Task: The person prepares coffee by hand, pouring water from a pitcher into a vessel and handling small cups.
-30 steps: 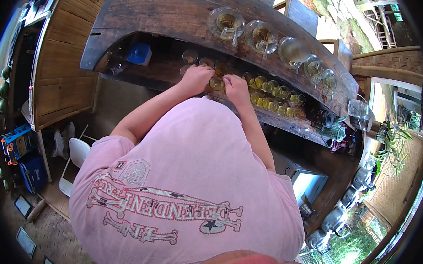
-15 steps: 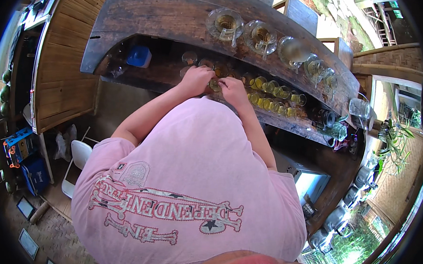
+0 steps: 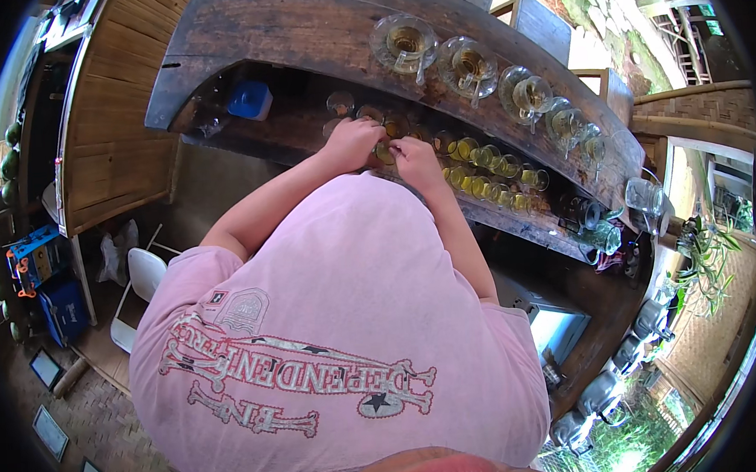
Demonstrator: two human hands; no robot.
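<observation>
Up at twelve o'clock, both your forearms stretch forward over the lower desk [image 3: 245, 140], elbows bent. Your left hand [image 3: 352, 143] is curled, knuckles up, fingers folded round a small glass of yellow drink [image 3: 384, 153]. Your right hand [image 3: 414, 159] sits just beside it at three o'clock, fingers bent and pinching at that same glass. A row of filled glasses [image 3: 486, 172] runs off toward four o'clock. Glass cups on saucers [image 3: 472, 64] line the upper ledge.

blue crates [image 3: 43, 283] at left, blue box [image 3: 249, 100] under counter
</observation>
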